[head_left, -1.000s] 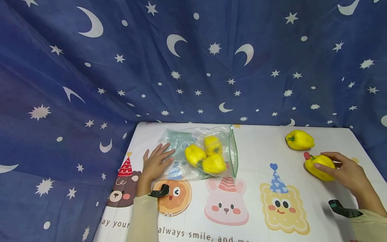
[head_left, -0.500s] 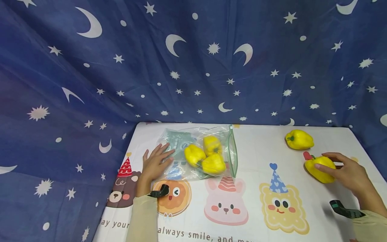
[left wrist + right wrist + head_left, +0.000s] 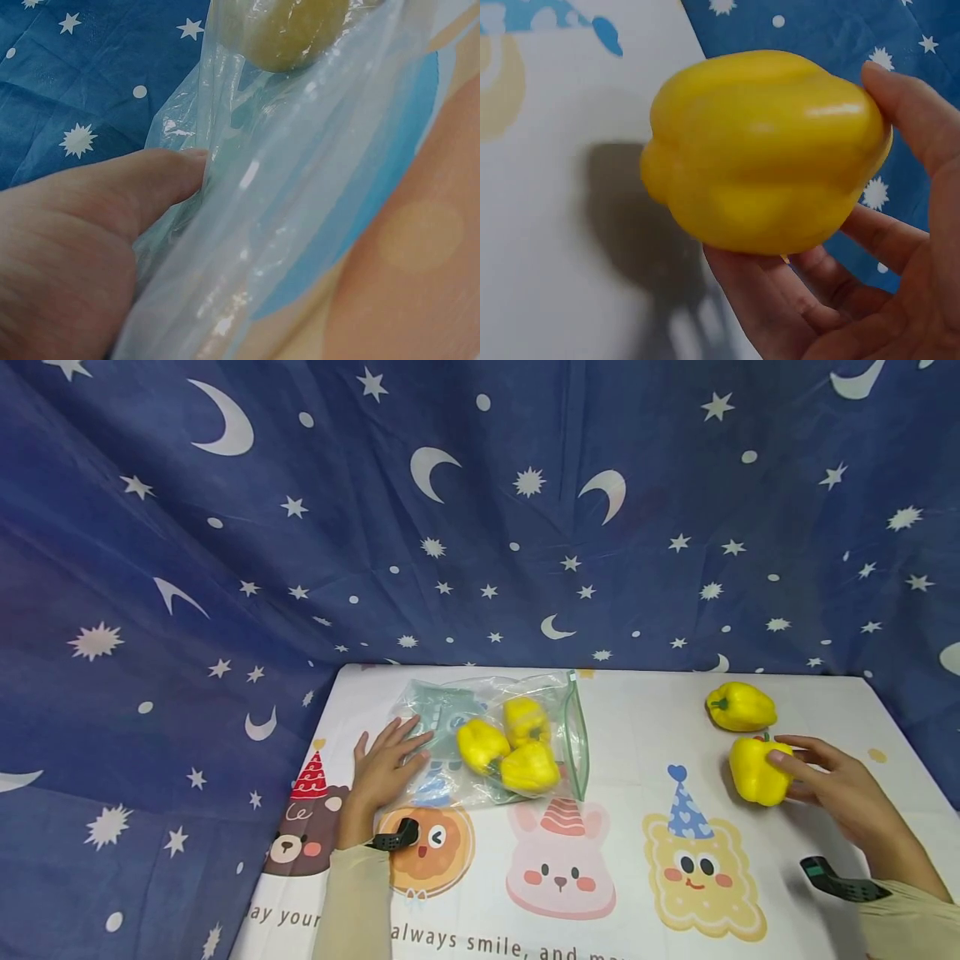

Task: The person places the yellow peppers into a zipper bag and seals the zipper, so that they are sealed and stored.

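My left hand (image 3: 386, 768) rests with spread fingers on the closed-off end of a clear zip bag (image 3: 442, 693). Its thumb lies against the plastic in the left wrist view. Three yellow bell peppers lie inside the bag, one of them the front pepper (image 3: 530, 768). The bag's green-edged mouth (image 3: 583, 735) faces right. My right hand (image 3: 840, 785) grips another yellow bell pepper (image 3: 759, 772) between thumb and fingers. In the right wrist view this pepper (image 3: 765, 157) is held above the table, its shadow beneath. Behind it, a loose yellow pepper (image 3: 741, 707) lies on the table.
A white cloth (image 3: 637, 735) printed with cartoon figures covers the table. Blue curtains (image 3: 480, 527) with stars and moons hang behind and along the left side.
My right hand has lifted its pepper and moved it left, turning it more upright. The left hand and the bag have stayed in place.
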The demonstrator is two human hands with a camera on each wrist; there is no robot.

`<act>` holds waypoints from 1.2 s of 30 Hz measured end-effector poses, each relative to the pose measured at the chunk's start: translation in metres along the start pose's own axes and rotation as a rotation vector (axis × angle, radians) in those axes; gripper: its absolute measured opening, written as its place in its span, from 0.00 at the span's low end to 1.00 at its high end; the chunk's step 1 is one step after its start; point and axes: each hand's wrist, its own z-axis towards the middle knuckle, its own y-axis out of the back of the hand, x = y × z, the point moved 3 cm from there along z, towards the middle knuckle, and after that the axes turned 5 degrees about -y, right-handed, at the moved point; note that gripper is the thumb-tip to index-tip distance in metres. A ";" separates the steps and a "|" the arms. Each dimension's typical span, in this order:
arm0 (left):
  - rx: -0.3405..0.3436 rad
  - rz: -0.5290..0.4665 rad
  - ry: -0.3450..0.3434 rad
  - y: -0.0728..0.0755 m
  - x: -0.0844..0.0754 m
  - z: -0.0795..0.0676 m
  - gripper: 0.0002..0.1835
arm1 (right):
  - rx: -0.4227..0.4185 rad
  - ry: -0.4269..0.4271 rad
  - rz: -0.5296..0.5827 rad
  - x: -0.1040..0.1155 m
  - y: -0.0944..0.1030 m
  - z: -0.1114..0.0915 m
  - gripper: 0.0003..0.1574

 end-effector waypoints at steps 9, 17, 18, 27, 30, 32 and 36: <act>0.001 0.000 -0.007 0.000 0.001 0.000 0.23 | 0.188 0.100 0.170 0.012 -0.025 0.003 0.40; 0.005 0.001 0.000 0.000 0.002 0.001 0.23 | 0.318 0.137 0.389 0.026 -0.039 0.005 0.33; 0.004 0.002 0.000 0.000 0.002 0.001 0.23 | 0.325 0.127 0.406 0.027 -0.040 0.006 0.32; -0.003 0.008 -0.009 -0.001 0.002 0.001 0.23 | 0.329 0.087 0.527 0.039 -0.053 0.008 0.15; -0.003 0.010 -0.009 0.000 0.002 0.001 0.23 | 0.340 0.083 0.555 0.043 -0.056 0.007 0.18; -0.003 0.008 -0.008 0.000 0.001 0.000 0.23 | 0.342 0.073 0.557 0.045 -0.058 0.007 0.26; 0.000 0.007 -0.005 -0.001 0.002 0.001 0.23 | 0.325 0.061 0.552 0.049 -0.061 0.008 0.35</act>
